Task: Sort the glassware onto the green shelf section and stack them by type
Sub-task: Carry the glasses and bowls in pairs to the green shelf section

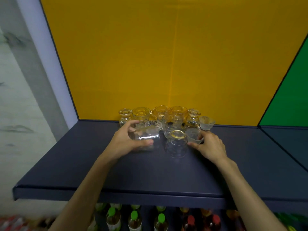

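Note:
Several clear glasses stand grouped on the dark shelf (150,172), in front of the yellow back panel. My left hand (126,142) grips a clear tumbler (145,136) tilted on its side. My right hand (208,145) pinches a small frosted ribbed cup (194,135). Between my hands stands a gold-rimmed dimpled glass (177,145). Another ribbed cup (153,125) sits just behind the tumbler, and a third ribbed cup (207,123) stands at the right end of the group. The green shelf section (290,100) is at the far right.
Rounded glasses and small jars (125,116) line the back of the shelf. A dark divider (283,77) separates the yellow section from the green one. Bottles with green and red caps (135,217) stand on the level below. A pale wall is at the left.

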A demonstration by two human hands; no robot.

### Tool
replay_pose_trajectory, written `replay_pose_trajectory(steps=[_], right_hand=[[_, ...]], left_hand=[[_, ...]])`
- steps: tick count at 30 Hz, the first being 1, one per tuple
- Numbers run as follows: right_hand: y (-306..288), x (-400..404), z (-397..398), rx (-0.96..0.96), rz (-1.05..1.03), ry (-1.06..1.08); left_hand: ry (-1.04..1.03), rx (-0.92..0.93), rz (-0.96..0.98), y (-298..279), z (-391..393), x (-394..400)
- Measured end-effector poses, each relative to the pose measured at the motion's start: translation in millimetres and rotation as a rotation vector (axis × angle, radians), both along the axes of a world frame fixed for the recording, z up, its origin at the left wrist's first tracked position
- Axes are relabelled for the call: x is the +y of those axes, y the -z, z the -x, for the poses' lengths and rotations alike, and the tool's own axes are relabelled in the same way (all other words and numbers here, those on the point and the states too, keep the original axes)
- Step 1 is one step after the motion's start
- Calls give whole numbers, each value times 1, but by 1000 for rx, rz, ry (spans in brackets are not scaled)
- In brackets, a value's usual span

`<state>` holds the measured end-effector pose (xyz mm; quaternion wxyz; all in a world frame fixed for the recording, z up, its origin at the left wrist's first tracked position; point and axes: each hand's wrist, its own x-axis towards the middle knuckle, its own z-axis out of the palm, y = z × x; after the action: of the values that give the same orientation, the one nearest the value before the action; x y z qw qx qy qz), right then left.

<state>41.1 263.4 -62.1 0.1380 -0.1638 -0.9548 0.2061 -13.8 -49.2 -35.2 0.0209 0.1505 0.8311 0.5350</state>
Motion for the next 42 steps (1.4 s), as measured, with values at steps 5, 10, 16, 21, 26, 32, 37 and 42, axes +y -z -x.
replay_pose_trajectory(steps=[5,10,16,21,26,32,37,42], right_hand=[[-3,-2,-3,54,78,60],[-4,-6,-10,184,198,84],[-6,-7,-20,343,387,128],[-7,-4,-28,377,539,137],[-14,-5,-56,464,636,147],[-20,20,-104,458,553,177],[-25,61,-166,505,523,250],[-31,112,-240,619,549,347]], left_hand=[[77,-145,-346,-4,-4,-7],[128,-142,-392,-5,-10,-9],[165,-127,-393,5,-13,-3],[179,-117,-430,4,-18,5],[266,-77,-395,0,-32,29],[372,-62,-374,0,-55,83],[474,-82,-374,-4,-88,146],[581,-70,-352,-8,-138,224]])
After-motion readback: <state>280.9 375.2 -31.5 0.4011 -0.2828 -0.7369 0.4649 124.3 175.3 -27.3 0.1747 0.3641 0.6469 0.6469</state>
